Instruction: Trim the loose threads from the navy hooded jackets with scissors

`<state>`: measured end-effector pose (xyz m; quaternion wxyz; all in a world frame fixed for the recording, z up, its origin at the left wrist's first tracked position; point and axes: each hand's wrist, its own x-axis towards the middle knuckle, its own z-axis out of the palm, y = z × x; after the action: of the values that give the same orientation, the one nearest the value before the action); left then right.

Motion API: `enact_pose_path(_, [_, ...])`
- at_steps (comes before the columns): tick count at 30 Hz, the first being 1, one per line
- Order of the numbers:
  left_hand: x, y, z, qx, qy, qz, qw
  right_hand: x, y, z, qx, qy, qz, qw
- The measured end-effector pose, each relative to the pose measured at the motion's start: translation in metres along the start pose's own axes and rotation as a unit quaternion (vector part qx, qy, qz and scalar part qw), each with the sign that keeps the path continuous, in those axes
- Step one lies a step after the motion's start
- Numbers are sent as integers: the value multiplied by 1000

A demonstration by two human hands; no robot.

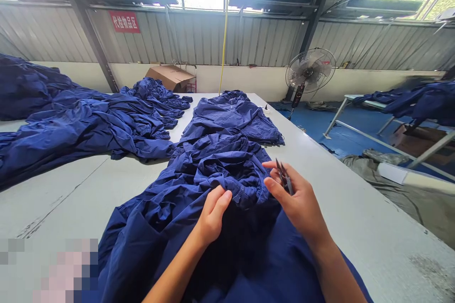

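Note:
A dark blue garment [142, 241] spreads over the front of the table and down toward me. My left hand [213, 213] pinches its gathered edge between thumb and fingers, close to a stitched band. Beside that edge, on the right, my right hand [296, 194] holds small dark thread snips [283, 177], their points upward. The index finger and thumb of this hand are spread, near the cloth's opening; whether they touch it I cannot tell. Further up the table lies another blue garment [234, 116], roughly flat.
Heaped blue garments [95, 118] cover the table's left side. The white tabletop [341, 199] ends in a slanting edge at right. Beyond stand a fan [307, 73], a cardboard box [170, 77] and a metal-framed table [337, 116] bearing more blue clothing.

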<state>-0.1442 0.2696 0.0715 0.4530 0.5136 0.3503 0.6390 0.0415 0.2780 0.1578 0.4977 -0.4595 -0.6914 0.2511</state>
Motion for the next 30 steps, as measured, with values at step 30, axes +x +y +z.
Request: enact_pose_path(30, [7,21,10,23,-21,-6,999,10,31,5,184,121,-63,973])
